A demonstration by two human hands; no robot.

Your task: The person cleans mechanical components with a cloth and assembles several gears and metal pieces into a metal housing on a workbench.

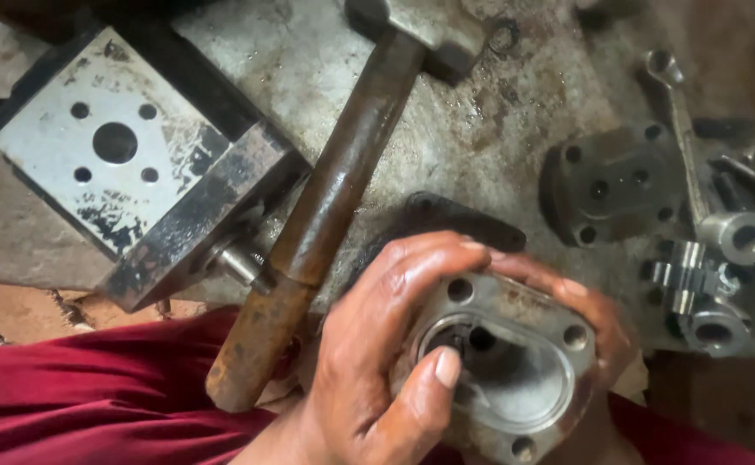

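My left hand grips a grey metal pump housing with an oval cavity and bolt holes around its rim. Its thumb rests on the cavity's left edge and its fingers curl over the top. My right hand is mostly hidden under the housing. Only its fingers show, wrapped over the upper right rim. The housing is held above my lap, which is covered in red cloth.
A rusty hammer lies diagonally across the stained metal plate. A black and grey pump block with a short shaft sits at the left. At the right are a dark cover plate, gears and a wrench.
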